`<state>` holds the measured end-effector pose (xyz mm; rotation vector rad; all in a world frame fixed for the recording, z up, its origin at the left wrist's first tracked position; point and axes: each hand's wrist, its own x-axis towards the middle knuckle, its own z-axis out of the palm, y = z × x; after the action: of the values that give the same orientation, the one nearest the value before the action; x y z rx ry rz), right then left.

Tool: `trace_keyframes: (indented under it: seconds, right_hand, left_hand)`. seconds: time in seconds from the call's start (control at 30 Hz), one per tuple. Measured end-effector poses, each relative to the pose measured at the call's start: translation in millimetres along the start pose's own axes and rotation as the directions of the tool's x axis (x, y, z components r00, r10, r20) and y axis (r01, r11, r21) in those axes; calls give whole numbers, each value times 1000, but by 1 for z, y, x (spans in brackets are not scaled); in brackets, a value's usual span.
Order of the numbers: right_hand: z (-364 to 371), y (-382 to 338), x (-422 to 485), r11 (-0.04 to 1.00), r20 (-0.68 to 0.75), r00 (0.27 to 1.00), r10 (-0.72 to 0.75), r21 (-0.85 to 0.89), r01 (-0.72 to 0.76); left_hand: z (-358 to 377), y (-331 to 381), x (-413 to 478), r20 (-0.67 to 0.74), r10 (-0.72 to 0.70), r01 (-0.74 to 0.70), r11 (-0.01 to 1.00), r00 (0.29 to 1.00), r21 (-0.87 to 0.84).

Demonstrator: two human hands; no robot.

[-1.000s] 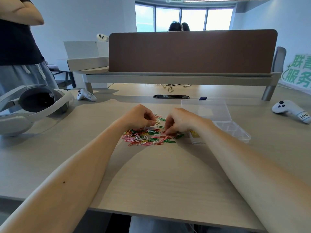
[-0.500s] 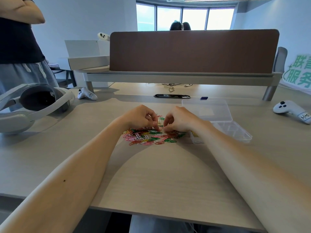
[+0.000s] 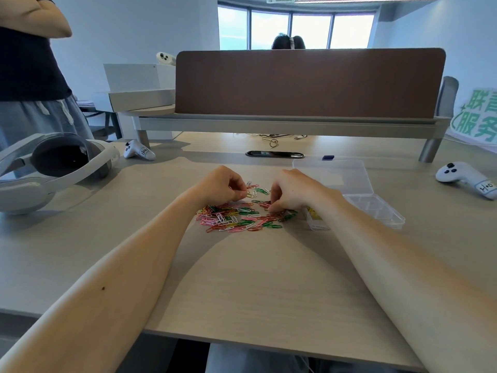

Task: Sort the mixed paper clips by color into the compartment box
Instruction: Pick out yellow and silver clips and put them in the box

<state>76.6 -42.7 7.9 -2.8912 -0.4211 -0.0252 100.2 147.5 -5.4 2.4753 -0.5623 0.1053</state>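
On the far left a person (image 3: 27,63) stands by the table (image 3: 269,278). A big white headset (image 3: 53,162) lies on the table near them. A small white controller (image 3: 138,152) lies just past it.

Next comes our left hand (image 3: 223,185). Its fingers are curled in, and the tips come together right at a yellow paper clip (image 3: 249,195) at the far edge of the pile. The clip is so small that we cannot tell if the hand holds it or only touches it.

The paper clips (image 3: 236,218) lie in a flat, mixed pile on the table between and under our two hands. We see pink, red, green, white and yellow ones.

Our right hand (image 3: 293,192) rests on the right side of the pile. Its fingers are curled down onto the clips. We cannot tell if it has one pinched.

Just beside this hand, to the right, sits the clear compartment box (image 3: 387,214). Its lid (image 3: 333,179) is open and lies flat behind it. Some yellow clips (image 3: 313,213) are in the compartment nearest the pile. Our arm hides part of that corner.

Far right, well apart from the box, lies another white controller (image 3: 465,179).
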Motion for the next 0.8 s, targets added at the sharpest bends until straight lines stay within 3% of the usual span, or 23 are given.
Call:
trace_keyframes:
  seconds: [0.33,0.53,0.8]
  right_hand:
    - [-2,-1,-4,998,75,997,-9,-54,13]
    - [-2,-2,-6,999,64,997,-31,-6,31]
    - [0,1,-4,995,-150,989,15,95,-1]
  left_hand:
    - [4,-1,2,53,32,-37,993,998,113]
    - [0,2,0,58,-38,41,998,998,-51]
    - [0,5,0,-41,-59,56,996,997,-69]
